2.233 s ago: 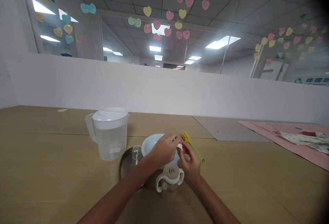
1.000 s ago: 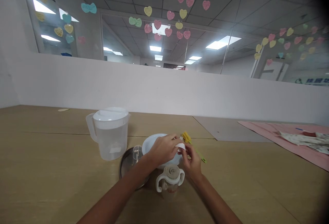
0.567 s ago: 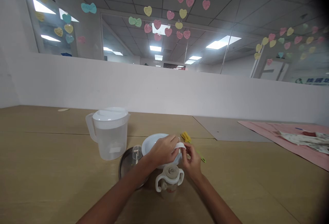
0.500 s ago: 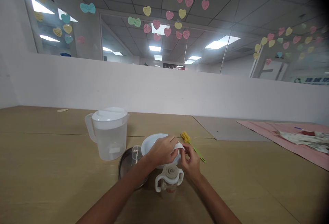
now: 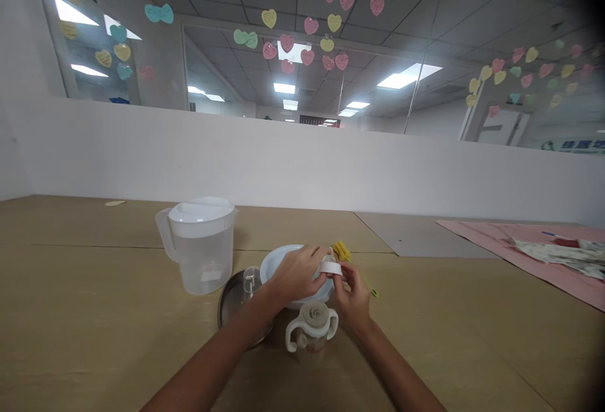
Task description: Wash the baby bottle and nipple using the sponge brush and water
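Both my hands hold a white collar ring with a clear nipple [image 5: 330, 266], the top of a baby bottle, above a white bowl [image 5: 273, 265]. My left hand [image 5: 299, 273] grips it from the left, and its fingers cover part of it. On the right side, my right hand [image 5: 350, 292] pinches the ring's edge between thumb and fingers. Just in front, nearer to me, the baby bottle [image 5: 312, 330] stands upright with two white handles and no nipple on its mouth. A round metal tray [image 5: 228, 314] carries a clear cap [image 5: 251, 280] to the left, partly behind my left forearm.
A lidded pitcher [image 5: 203, 254] of clear liquid stands at the left. Behind my right hand lies a brush with a yellow sponge head [image 5: 341, 250] and green handle. Farther right, a pink cloth [image 5: 491, 251] bears white fabric and a pen. A white wall [image 5: 293, 166] borders the table.
The ring has tilted in my fingers, so its side faces me and the clear nipple shows above it. My right hand has shifted slightly; bottle, bowl and pitcher stay put.
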Tool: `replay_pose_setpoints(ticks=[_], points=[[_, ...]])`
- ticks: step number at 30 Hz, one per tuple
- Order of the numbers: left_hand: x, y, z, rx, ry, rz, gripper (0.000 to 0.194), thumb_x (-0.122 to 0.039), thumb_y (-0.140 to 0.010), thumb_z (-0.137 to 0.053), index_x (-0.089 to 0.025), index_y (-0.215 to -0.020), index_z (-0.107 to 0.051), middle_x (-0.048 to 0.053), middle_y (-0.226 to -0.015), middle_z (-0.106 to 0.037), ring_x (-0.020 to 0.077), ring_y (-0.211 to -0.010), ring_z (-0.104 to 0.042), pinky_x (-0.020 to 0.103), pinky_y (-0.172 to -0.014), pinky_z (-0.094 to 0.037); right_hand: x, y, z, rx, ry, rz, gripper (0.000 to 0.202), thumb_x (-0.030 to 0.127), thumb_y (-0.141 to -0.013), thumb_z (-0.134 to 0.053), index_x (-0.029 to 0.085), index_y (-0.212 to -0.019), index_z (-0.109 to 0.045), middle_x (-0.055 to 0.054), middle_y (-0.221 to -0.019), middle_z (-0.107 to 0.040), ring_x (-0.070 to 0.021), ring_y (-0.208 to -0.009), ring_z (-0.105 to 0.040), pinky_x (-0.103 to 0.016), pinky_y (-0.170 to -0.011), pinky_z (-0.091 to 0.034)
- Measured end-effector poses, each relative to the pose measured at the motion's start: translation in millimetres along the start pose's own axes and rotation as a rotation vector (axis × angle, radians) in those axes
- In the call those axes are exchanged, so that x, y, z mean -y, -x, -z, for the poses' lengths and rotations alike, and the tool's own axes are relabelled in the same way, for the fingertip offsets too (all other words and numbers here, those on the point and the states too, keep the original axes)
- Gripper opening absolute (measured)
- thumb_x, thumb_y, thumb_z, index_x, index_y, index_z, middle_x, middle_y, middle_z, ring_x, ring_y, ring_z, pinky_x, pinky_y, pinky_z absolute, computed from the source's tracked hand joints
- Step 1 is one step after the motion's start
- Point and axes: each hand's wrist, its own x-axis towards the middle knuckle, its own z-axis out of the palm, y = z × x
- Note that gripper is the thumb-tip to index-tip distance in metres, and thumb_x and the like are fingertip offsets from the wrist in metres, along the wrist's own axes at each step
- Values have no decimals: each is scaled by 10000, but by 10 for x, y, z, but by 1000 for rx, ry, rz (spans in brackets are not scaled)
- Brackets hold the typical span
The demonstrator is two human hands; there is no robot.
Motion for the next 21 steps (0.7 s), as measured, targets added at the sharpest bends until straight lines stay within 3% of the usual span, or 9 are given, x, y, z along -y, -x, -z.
replay_pose_setpoints(ticks=[7,16,21], points=[[-16,3,-14,59,35,70,113,-245,-795,-416,-189,-888,-447,7,-727,-563,169,-660,-555,269,-576,-394,9,-10,-3,5,21,38,141,242,-772,-525,189,-903,-530,-59,-810,-601,-144,-709,-605,-292,-638,-532],[-28,8,-17,43,55,18,89,-196,-768,-416,-189,-857,-422,21,-769,-551,169,-696,-528,268,-596,-380,-36,19,0,72,43,9,96,234,-773,-508,198,-861,-501,-38,-746,-584,-132,-633,-592,-269,-589,-512],[6,4,-11,56,75,3,98,-159,-732,-427,-189,-824,-426,25,-768,-549,172,-697,-527,273,-606,-387,-23,8,40,82,103,94,175,253,-775,-500,194,-940,-513,-66,-819,-607,-154,-689,-600,-297,-629,-512]])
